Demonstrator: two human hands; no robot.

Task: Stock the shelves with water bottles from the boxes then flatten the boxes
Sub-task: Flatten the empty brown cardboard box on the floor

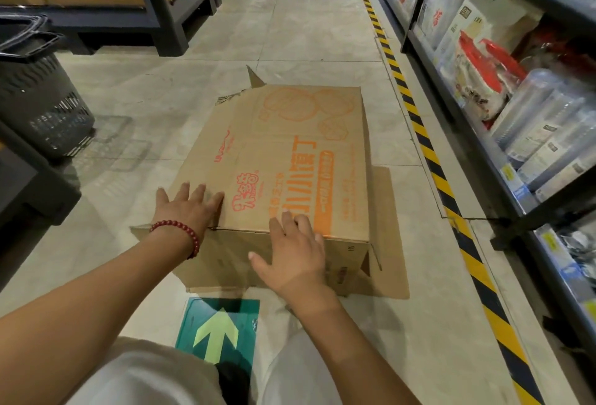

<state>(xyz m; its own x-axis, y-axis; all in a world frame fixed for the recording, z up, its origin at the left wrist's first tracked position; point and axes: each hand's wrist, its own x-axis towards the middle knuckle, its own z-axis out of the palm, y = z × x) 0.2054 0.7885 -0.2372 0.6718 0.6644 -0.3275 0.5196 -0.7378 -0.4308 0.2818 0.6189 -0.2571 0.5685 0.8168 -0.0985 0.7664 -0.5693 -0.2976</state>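
A person kneels over a cardboard box (pixel 283 162) lying partly collapsed on the floor (pixel 129 107) at centre. The left hand (pixel 187 207) and right hand (pixel 293 253) press flat on its near edge, fingers spread, gripping nothing. The box looks light, empty and stiff along its creases; pressing the top panel seems best. A shelf (pixel 503 153) crowds three o'clock; open floor lies at twelve and nine.

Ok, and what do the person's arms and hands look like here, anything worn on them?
Both forearms are bare, with no sleeves or gloves in view. The left hand has a bracelet of dark red round beads at its wrist. The right hand shows no ring, watch or band.
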